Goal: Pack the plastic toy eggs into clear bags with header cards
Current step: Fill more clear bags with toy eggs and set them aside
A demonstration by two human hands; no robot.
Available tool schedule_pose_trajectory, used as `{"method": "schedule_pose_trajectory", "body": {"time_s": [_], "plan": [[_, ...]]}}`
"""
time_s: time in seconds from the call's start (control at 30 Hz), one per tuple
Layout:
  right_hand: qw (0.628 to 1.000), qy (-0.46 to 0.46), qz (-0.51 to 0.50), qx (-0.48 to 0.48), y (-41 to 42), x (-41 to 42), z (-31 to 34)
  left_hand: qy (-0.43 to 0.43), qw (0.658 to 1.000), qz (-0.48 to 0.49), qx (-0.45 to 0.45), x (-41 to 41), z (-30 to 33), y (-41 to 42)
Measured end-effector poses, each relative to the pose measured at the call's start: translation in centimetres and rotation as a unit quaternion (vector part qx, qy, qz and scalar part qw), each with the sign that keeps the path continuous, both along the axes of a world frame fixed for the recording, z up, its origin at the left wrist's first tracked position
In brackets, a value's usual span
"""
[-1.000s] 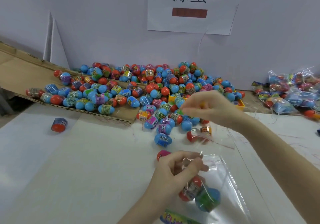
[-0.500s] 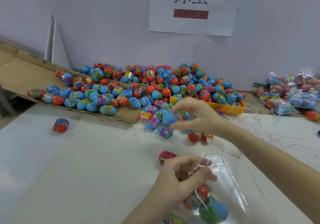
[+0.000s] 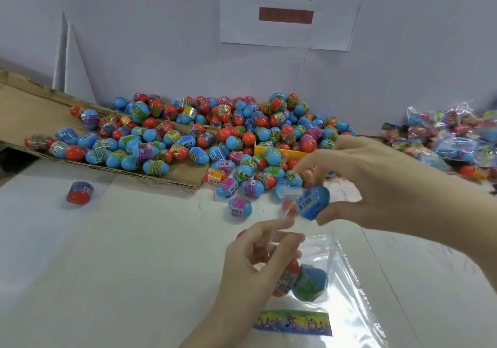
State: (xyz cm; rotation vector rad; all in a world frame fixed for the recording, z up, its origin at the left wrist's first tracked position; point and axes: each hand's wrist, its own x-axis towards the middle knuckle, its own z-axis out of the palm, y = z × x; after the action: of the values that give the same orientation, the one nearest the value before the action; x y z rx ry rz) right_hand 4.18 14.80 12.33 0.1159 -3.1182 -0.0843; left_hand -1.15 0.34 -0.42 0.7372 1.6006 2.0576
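Since half a second ago the right hand (image 3: 382, 183) has drawn back from the egg pile (image 3: 215, 135) with a blue egg (image 3: 313, 202) pinched in its fingertips, center frame. Nearest, the left hand (image 3: 255, 264) pinches open the clear bag (image 3: 347, 288) holding two eggs (image 3: 301, 280), low center.

Packing workshop: heaped toy eggs (image 3: 215, 137), filled bags (image 3: 451, 137).
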Motion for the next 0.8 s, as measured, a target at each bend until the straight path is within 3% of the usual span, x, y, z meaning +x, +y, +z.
{"method": "schedule_pose_trajectory", "body": {"time_s": [0.3, 0.47, 0.6, 0.67, 0.73, 0.8], "plan": [[0.988, -0.075, -0.012, -0.133, -0.7, -0.6, -0.3, 0.045, 0.999, 0.011, -0.008, 0.3, -0.3, 0.1], [0.978, -0.039, -0.032, -0.202, -0.7, -0.6, -1.3, 0.059, 0.997, 0.015, -0.04, 0.3, -0.4, 0.1], [0.969, -0.069, -0.021, -0.236, -0.5, -0.2, -1.6, 0.032, 0.998, -0.005, -0.051, 0.3, -0.6, 0.2], [0.956, -0.021, -0.011, -0.293, -0.2, -0.1, -1.1, 0.005, 0.998, -0.033, -0.062, 0.4, -0.6, 0.3], [0.931, 0.1, 0.001, -0.35, -0.2, -0.6, -0.4, -0.011, 0.994, -0.067, -0.091, 0.4, -0.4, 0.3], [0.94, 0.116, 0.009, -0.322, -1.0, -2.2, -0.1, -0.012, 0.989, -0.102, -0.106, 0.7, -0.5, 0.4]]}}
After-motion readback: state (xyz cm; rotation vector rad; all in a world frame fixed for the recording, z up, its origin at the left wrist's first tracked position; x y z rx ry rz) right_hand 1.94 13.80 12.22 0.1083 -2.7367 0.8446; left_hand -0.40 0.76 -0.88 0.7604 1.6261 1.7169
